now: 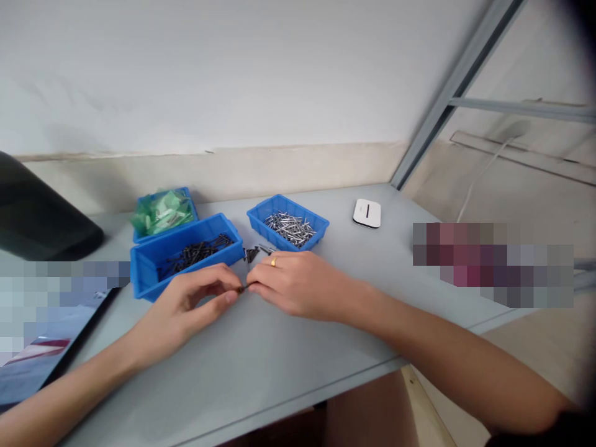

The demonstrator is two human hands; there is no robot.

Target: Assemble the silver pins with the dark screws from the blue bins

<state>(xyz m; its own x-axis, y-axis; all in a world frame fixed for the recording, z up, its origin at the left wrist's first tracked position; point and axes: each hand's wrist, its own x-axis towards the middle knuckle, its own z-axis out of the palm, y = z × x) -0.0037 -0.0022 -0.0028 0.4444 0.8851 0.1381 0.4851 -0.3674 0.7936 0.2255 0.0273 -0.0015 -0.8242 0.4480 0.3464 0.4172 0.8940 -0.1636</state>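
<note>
My left hand (198, 301) has its thumb and forefinger closed on the end of a thin dark screw (241, 289), largely covered by fingers. From the other side my right hand (291, 282), with a gold ring, pinches the same small piece; the fingertips almost meet just above the tabletop. Directly behind the hands lie several loose dark screws (250, 254) and a few silver pins (265, 249). Beyond my left hand is a long blue bin (151, 267) of dark screws (200, 253). A second blue bin (321, 228) holds many silver pins (291, 228).
At the back left, another blue bin (186, 195) contains green plastic bags (168, 211). A white square device (367, 213) sits back right on the grey table (261, 366). A dark cylindrical object (41, 211) and a screen (56, 354) stand at left; a metal frame (433, 112) rises right.
</note>
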